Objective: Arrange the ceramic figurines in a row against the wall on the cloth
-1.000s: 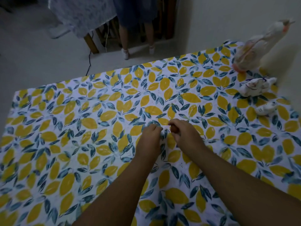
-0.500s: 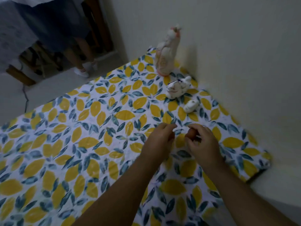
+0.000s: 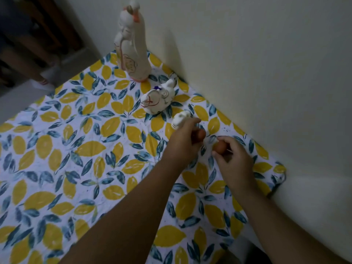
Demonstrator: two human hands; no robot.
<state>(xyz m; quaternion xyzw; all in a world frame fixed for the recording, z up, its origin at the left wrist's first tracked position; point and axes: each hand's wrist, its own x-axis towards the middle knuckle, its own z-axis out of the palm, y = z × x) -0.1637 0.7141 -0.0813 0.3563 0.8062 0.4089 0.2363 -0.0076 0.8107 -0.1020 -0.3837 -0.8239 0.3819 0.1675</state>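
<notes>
A tall white goose figurine (image 3: 131, 44) stands on the leaf-print cloth (image 3: 76, 149) near the wall. Beside it sits a white cat figurine (image 3: 159, 98), then a small white figurine (image 3: 180, 120), forming a line along the wall. My left hand (image 3: 183, 141) is shut on a small brown rounded figurine (image 3: 201, 134), just in front of the small white one. My right hand (image 3: 233, 159) grips a second small brown rounded figurine (image 3: 221, 147) above the cloth, close to the wall.
The cream wall (image 3: 266, 73) runs along the cloth's right edge. The cloth's corner (image 3: 280, 168) ends on pale floor at the right. A person's legs and shoes (image 3: 43, 77) stand at the far left beside dark wooden furniture.
My view has swung right toward the wall. Both hands have moved closer to the row of figurines, and the two brown pieces, held together before, are now apart, one in each hand.
</notes>
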